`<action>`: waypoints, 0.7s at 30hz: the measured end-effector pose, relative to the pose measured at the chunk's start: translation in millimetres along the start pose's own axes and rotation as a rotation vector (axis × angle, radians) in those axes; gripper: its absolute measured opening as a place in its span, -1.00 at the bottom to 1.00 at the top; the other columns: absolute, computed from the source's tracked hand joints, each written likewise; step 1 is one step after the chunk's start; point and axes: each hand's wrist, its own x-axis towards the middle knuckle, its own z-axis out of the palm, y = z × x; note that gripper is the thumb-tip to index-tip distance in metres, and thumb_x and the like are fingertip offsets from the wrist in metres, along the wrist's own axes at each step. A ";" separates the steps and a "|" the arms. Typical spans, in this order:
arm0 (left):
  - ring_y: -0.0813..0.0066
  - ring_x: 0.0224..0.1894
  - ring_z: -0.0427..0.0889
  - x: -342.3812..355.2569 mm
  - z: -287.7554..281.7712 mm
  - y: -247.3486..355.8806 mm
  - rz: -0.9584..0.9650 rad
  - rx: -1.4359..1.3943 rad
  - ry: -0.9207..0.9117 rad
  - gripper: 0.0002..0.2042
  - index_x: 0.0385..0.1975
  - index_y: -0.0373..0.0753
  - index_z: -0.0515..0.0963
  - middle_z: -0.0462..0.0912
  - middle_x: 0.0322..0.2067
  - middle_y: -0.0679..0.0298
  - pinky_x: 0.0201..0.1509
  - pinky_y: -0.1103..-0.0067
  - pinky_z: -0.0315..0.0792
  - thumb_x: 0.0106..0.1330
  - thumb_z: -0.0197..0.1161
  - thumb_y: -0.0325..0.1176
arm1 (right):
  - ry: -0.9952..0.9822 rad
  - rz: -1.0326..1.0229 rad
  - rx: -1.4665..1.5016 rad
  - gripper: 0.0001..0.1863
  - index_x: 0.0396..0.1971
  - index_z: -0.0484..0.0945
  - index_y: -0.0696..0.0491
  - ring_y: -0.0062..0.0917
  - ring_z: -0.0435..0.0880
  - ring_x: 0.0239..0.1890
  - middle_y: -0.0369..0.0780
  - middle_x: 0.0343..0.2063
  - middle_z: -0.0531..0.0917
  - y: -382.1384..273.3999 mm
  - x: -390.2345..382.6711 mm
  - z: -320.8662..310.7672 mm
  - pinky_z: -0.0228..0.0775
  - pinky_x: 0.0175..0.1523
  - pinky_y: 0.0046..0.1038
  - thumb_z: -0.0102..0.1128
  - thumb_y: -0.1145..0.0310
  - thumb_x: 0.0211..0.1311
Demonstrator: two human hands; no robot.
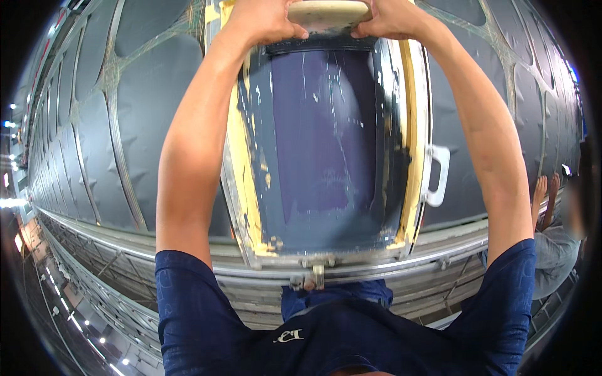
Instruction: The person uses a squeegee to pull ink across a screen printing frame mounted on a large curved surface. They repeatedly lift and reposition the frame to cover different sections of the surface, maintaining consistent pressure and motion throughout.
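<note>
At the far end of a screen printing frame (411,235), both my arms are stretched forward. A wide squeegee (329,9) with a pale handle lies crosswise there. Its left end is gripped by my left hand (268,24), and my right hand (394,20) grips the right end. Dark ink lies along the squeegee's lower edge. Below it stretches the purple mesh (323,131), bordered by dark, ink-smeared margins. Yellow tape (411,106) lines the frame's long sides, smudged with ink in places. The squeegee's far side is cut off by the picture's top edge.
A white handle (438,176) sticks out from the frame's right side. Dark fabric panels (160,125) lie on the long table to both sides. A metal rail (235,271) runs along the near edge. Another person (555,257) is at the far right beside the table.
</note>
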 end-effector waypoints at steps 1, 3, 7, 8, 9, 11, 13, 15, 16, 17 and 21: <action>0.05 -0.22 0.75 -15.9 1.1 13.0 -0.033 -0.055 -0.070 -0.58 -0.19 -0.08 0.76 0.78 -0.33 0.06 -0.07 0.27 0.58 -0.07 0.60 -0.09 | 0.023 -0.014 -0.007 -0.61 -0.31 0.76 0.13 -0.19 0.75 -0.42 0.01 -0.47 0.75 0.7 -17.6 13.8 0.58 -0.25 -0.20 0.51 0.16 -0.11; 0.04 -0.24 0.74 -65.4 9.5 31.2 -0.020 -0.101 -0.052 -0.62 -0.20 -0.05 0.75 0.76 -0.37 0.09 -0.11 0.28 0.57 -0.04 0.59 -0.11 | -0.021 0.031 0.068 -0.66 -0.28 0.74 0.15 -0.30 0.75 -0.44 -0.06 -0.54 0.73 -38.1 -61.3 31.2 0.56 -0.23 -0.30 0.54 0.27 -0.04; 0.22 -0.22 0.77 -167.9 16.5 97.4 0.020 -0.055 -0.167 -0.69 -0.24 0.01 0.75 0.79 -0.35 0.24 0.03 0.35 0.46 0.03 0.55 -0.06 | -0.023 0.069 0.028 -0.69 -0.30 0.73 0.14 -0.06 0.74 -0.35 0.02 -0.49 0.72 -88.3 -162.8 80.4 0.58 -0.16 -0.18 0.52 0.27 -0.02; 0.18 -0.27 0.75 -196.5 20.8 111.6 0.011 -0.111 -0.163 -0.73 -0.33 -0.02 0.72 0.76 -0.40 0.24 -0.01 0.30 0.47 0.00 0.56 -0.12 | -0.031 0.076 0.038 -0.71 -0.32 0.73 0.14 -0.06 0.74 -0.37 0.01 -0.51 0.71 -105.8 -189.9 91.6 0.58 -0.16 -0.17 0.51 0.29 -0.02; 0.15 -0.31 0.72 -224.6 26.4 124.3 0.001 -0.160 -0.158 -0.76 -0.41 -0.06 0.69 0.74 -0.46 0.23 -0.05 0.26 0.49 -0.03 0.57 -0.19 | -0.034 0.078 0.050 -0.74 -0.34 0.72 0.13 -0.06 0.73 -0.39 -0.01 -0.54 0.70 -120.9 -213.8 105.0 0.57 -0.17 -0.16 0.50 0.30 -0.01; 0.25 -0.36 0.68 -275.6 30.4 155.1 0.012 -0.097 -0.133 -0.78 -0.43 -0.06 0.67 0.72 -0.49 0.28 -0.05 0.30 0.37 -0.04 0.56 -0.25 | -0.072 0.069 0.038 -0.78 -0.41 0.71 0.12 -0.08 0.72 -0.36 -0.03 -0.55 0.68 -143.1 -256.6 126.8 0.55 -0.08 -0.16 0.49 0.32 -0.02; 0.32 -0.41 0.62 -314.9 39.5 173.4 0.023 -0.138 -0.012 -0.82 -0.44 -0.04 0.65 0.68 -0.53 0.34 -0.06 0.37 0.27 -0.02 0.53 -0.31 | -0.024 0.034 -0.035 -0.77 -0.40 0.69 0.11 -0.11 0.71 -0.25 -0.08 -0.49 0.71 -164.9 -287.1 138.4 0.49 0.04 -0.17 0.49 0.35 -0.05; 0.35 -0.35 0.62 -329.1 40.0 181.6 0.021 -0.113 0.058 -0.81 -0.40 -0.03 0.67 0.70 -0.43 0.39 -0.04 0.38 0.28 0.00 0.53 -0.30 | -0.090 0.074 -0.016 -0.58 -0.15 0.71 0.10 -0.15 0.68 -0.08 -0.07 -0.26 0.74 -177.1 -296.1 125.7 0.43 0.17 -0.21 0.54 0.20 0.02; 0.36 -0.32 0.62 -331.4 39.2 183.3 0.019 -0.095 0.072 -0.80 -0.38 -0.04 0.67 0.70 -0.40 0.39 -0.03 0.38 0.29 0.00 0.54 -0.29 | -0.074 0.062 0.066 -0.53 -0.09 0.71 0.10 -0.15 0.67 -0.06 -0.06 -0.22 0.74 -180.3 -298.6 117.4 0.43 0.18 -0.22 0.54 0.15 0.04; 0.37 -0.29 0.62 -332.1 36.5 184.8 0.016 -0.077 0.086 -0.79 -0.37 -0.04 0.68 0.70 -0.36 0.40 -0.03 0.38 0.29 0.00 0.55 -0.28 | -0.059 0.048 0.149 -0.48 -0.02 0.71 0.09 -0.15 0.66 -0.03 -0.05 -0.17 0.74 -181.8 -299.9 109.6 0.43 0.19 -0.23 0.55 0.10 0.06; 0.39 -0.21 0.61 -324.2 24.0 191.5 0.057 -0.056 0.082 -0.72 -0.31 -0.05 0.69 0.68 -0.32 0.41 -0.01 0.38 0.31 -0.05 0.56 -0.25 | 0.723 0.474 0.030 -0.47 0.05 0.67 0.08 -0.08 0.69 0.01 0.00 -0.13 0.75 -76.6 -285.0 103.5 0.49 0.15 -0.16 0.39 -0.01 0.25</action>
